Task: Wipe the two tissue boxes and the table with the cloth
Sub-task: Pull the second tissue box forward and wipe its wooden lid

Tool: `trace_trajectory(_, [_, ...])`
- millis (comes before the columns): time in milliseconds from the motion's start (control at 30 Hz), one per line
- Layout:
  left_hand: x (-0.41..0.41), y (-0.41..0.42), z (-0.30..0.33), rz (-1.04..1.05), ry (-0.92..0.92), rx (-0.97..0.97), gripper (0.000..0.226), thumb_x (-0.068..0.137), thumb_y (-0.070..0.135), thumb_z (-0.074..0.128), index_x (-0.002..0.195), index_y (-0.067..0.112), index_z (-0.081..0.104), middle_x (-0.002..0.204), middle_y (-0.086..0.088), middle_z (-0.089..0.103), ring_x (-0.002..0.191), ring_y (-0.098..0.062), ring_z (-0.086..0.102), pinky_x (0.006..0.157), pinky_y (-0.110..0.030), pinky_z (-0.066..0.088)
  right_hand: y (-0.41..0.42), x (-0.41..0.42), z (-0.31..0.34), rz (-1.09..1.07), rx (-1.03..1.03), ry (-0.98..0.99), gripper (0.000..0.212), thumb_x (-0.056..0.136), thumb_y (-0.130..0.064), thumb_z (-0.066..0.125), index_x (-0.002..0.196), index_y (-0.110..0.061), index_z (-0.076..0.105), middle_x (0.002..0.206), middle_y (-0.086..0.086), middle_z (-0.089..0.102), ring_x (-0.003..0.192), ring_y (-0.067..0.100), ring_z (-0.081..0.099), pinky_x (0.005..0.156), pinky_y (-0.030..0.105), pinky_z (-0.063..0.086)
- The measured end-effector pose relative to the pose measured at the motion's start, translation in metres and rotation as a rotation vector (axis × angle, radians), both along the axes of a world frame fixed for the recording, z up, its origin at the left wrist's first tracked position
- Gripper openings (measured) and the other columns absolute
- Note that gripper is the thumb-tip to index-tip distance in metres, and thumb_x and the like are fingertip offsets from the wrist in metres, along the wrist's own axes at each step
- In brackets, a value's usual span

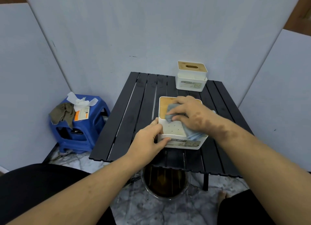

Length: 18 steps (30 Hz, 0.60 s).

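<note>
A white tissue box with a wooden lid (173, 128) stands near the front middle of the black slatted table (134, 110). My left hand (149, 140) grips its front left corner, thumb on the front face. My right hand (188, 115) holds a blue-grey cloth (171, 114) bunched against the box's top, and the cloth's tail hangs over the front right side. A second white tissue box with a wooden lid (191, 76) stands at the table's far right edge, untouched.
A blue plastic stool (84, 128) stands left of the table, carrying an olive rag (63, 113), crumpled tissues and a packet. A round bin (165, 182) sits on the marble floor under the table's front edge. Grey panels wall in the space.
</note>
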<state>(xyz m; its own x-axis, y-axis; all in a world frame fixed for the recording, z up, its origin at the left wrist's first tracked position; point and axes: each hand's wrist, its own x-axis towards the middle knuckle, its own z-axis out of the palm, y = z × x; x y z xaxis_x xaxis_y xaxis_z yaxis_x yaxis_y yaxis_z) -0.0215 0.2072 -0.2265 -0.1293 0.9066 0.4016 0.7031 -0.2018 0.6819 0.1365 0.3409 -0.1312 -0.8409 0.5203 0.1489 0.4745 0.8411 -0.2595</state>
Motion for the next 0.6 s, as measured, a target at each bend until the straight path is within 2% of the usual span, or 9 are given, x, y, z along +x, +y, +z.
trace_trajectory(100, [0.001,0.0,0.001,0.025,0.031,-0.021,0.035,0.091,0.029,0.077,0.078,0.022,0.045,0.107,0.02,0.059,0.086,-0.004,0.059,0.06,-0.015,0.044,0.02,0.046,0.004,-0.009,0.028,-0.052,0.019,0.089,-0.026,0.069,0.105,-0.034,0.076,0.112,-0.009,0.056,0.105,0.019,0.048,0.097,0.036,0.039])
trace_trajectory(167, [0.001,0.001,0.0,0.023,0.033,-0.035,0.034,0.092,0.028,0.077,0.079,0.023,0.045,0.115,0.018,0.062,0.094,-0.006,0.062,0.064,-0.013,0.047,0.029,0.077,0.005,-0.044,0.029,-0.03,0.021,0.086,-0.02,0.073,0.104,-0.03,0.078,0.11,-0.004,0.06,0.1,0.017,0.053,0.093,0.037,0.044])
trace_trajectory(300, [-0.001,0.003,-0.001,0.003,-0.013,-0.051,0.028,0.091,0.027,0.077,0.082,0.03,0.051,0.132,0.002,0.069,0.117,-0.014,0.065,0.079,-0.016,0.055,0.031,0.091,0.008,-0.048,0.016,-0.01,0.022,0.084,-0.015,0.076,0.102,-0.026,0.079,0.11,-0.001,0.062,0.097,0.014,0.055,0.091,0.032,0.045])
trace_trajectory(367, [-0.001,0.004,0.0,-0.006,-0.033,-0.047,0.019,0.091,0.027,0.078,0.09,0.021,0.059,0.124,0.011,0.07,0.11,-0.011,0.068,0.081,-0.021,0.059,0.029,0.076,0.008,-0.032,0.0,-0.009,0.019,0.086,-0.02,0.074,0.102,-0.029,0.078,0.11,-0.002,0.06,0.099,0.013,0.053,0.091,0.02,0.039])
trace_trajectory(433, [-0.001,0.004,0.001,-0.014,-0.041,-0.046,0.024,0.089,0.027,0.079,0.098,0.014,0.061,0.105,0.023,0.068,0.092,-0.01,0.069,0.077,-0.033,0.06,0.02,0.05,0.006,-0.003,-0.029,0.025,0.018,0.088,-0.023,0.071,0.103,-0.03,0.078,0.106,-0.007,0.056,0.098,0.009,0.048,0.089,0.008,0.031])
trace_trajectory(467, [0.0,0.003,0.001,-0.016,-0.037,-0.044,0.027,0.089,0.028,0.079,0.1,0.013,0.061,0.097,0.025,0.066,0.083,-0.013,0.067,0.076,-0.038,0.059,0.014,0.034,0.003,0.009,-0.03,0.045,0.018,0.089,-0.025,0.07,0.104,-0.03,0.077,0.104,-0.01,0.053,0.099,0.008,0.045,0.09,0.009,0.032])
trace_trajectory(500, [0.0,0.003,0.002,-0.013,-0.032,-0.035,0.029,0.088,0.028,0.08,0.102,0.01,0.061,0.093,0.025,0.064,0.077,-0.016,0.065,0.074,-0.041,0.057,0.007,0.017,0.0,0.012,-0.022,0.055,0.019,0.091,-0.027,0.068,0.107,-0.03,0.076,0.103,-0.012,0.049,0.1,0.009,0.042,0.093,0.016,0.034])
trace_trajectory(600, [-0.002,0.003,0.003,0.0,-0.018,-0.003,0.031,0.087,0.028,0.081,0.099,0.007,0.062,0.084,0.014,0.063,0.071,-0.019,0.062,0.07,-0.043,0.055,-0.008,-0.024,-0.003,0.01,0.026,0.047,0.023,0.096,-0.031,0.059,0.116,-0.029,0.072,0.11,-0.009,0.051,0.102,0.018,0.04,0.093,0.032,0.037])
